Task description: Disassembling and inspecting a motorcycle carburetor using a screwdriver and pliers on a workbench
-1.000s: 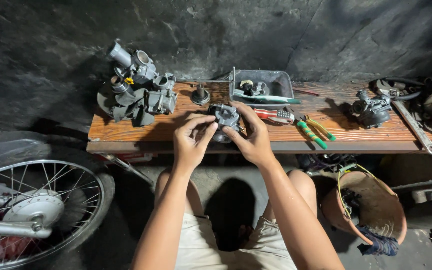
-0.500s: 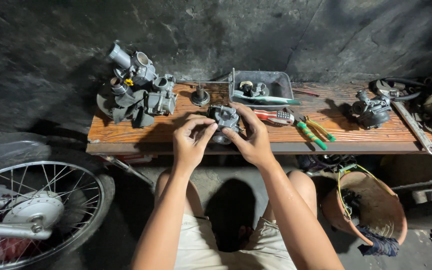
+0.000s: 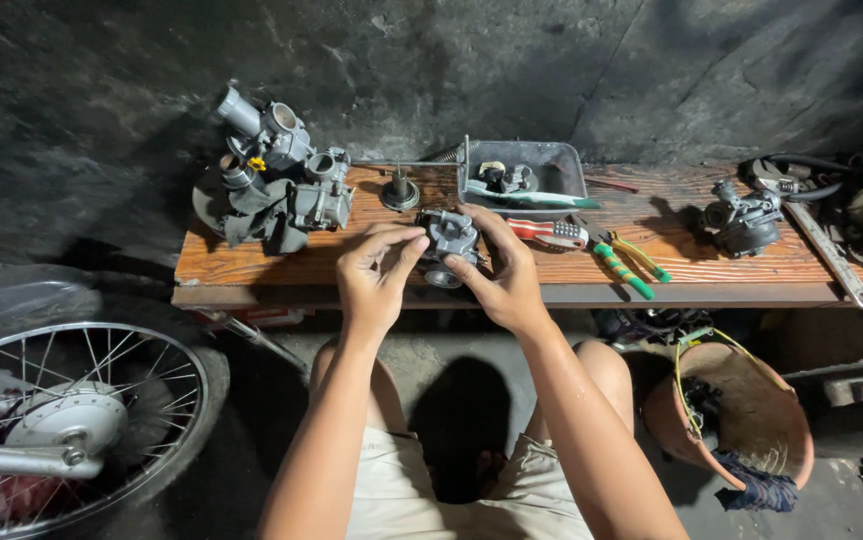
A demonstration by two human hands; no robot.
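Both my hands are raised over the front edge of a low wooden bench (image 3: 252, 262). Between them is a small grey carburetor (image 3: 449, 238). My right hand (image 3: 505, 280) grips it from the right and below, fingers curled round its body. My left hand (image 3: 377, 275) is at its left side, thumb and fingertips pinched together against it. A round part hangs under the carburetor, partly hidden by my fingers.
A pile of several grey carburetors (image 3: 272, 180) sits at the bench's left. A grey metal tray (image 3: 542, 165) with parts, a red-handled tool (image 3: 550, 233), green-yellow pliers (image 3: 627, 262), another carburetor (image 3: 744, 217) and a long wrench (image 3: 832, 255) lie right. A spoked wheel (image 3: 62, 430) stands lower left, a clay pot (image 3: 742, 420) lower right.
My hands stay on the carburetor at the same spot. The left fingers have shifted slightly against its side. Nothing else on the bench has moved.
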